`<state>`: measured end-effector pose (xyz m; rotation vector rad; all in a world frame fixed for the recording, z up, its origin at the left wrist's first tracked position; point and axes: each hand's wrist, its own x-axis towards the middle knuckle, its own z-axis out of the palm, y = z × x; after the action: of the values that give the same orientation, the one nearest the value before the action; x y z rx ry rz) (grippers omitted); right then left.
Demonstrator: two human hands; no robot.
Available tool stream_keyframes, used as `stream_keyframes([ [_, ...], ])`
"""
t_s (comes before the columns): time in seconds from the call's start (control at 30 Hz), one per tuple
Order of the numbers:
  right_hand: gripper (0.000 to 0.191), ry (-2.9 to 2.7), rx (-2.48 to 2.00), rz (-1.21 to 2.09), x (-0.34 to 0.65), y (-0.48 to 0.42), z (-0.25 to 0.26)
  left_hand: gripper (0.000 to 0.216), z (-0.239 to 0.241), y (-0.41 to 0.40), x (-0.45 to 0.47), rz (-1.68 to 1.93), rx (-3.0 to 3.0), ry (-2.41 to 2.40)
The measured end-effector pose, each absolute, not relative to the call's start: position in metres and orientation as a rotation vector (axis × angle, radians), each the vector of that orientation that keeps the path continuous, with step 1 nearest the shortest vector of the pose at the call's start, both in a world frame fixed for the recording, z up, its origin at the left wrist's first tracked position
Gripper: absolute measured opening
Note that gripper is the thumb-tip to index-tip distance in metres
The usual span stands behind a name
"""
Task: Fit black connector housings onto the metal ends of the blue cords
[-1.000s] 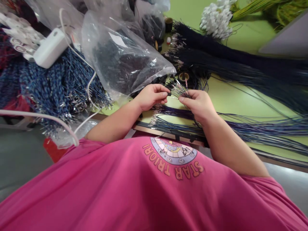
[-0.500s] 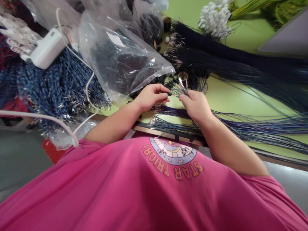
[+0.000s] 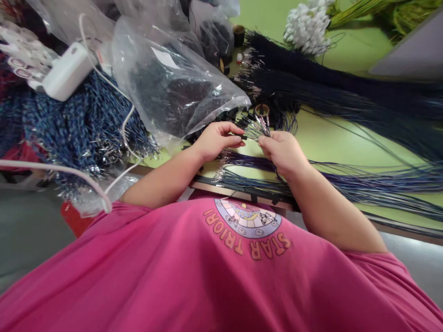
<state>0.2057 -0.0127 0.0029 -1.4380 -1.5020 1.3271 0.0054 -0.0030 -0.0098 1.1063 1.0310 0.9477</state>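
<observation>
My left hand (image 3: pixel 218 139) pinches a small black connector housing (image 3: pixel 244 137) between thumb and fingertips. Facing it, my right hand (image 3: pixel 282 148) is closed round a bunch of thin wires (image 3: pixel 260 126) whose silvery crimped ends fan out past the thumb. Some of these wires carry black housings at their tips, close to the left fingers. The housing and the wire ends almost meet; whether a wire is inside it I cannot tell. Below the hands, more dark blue wires (image 3: pixel 332 177) lie along the table's front edge.
A clear plastic bag (image 3: pixel 173 83) of dark small parts lies behind my left hand. Blue twisted wires (image 3: pixel 79 115) and a white plastic box (image 3: pixel 69 71) with a cable sit left. Behind my right hand stretches a thick dark wire bundle (image 3: pixel 328 83), with white connectors (image 3: pixel 308 27) beyond.
The wire ends in my right hand are spread into a wider fan than before. Both hands keep nearly the same place, the left still pinching the black housing.
</observation>
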Motion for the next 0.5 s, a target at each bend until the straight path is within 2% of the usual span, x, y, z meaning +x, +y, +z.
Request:
stream_keyframes([
  [0.2,0.021,-1.464,-1.417,1.387,0.204,-0.012,0.003,0.021,-0.010,-0.002,0.005,0.941,1.141,1.076],
  [0.5,0.024,-1.746,-1.478,1.122,0.195,-0.014,0.001,0.023,-0.014,-0.006,0.013,0.883,1.232,1.128],
])
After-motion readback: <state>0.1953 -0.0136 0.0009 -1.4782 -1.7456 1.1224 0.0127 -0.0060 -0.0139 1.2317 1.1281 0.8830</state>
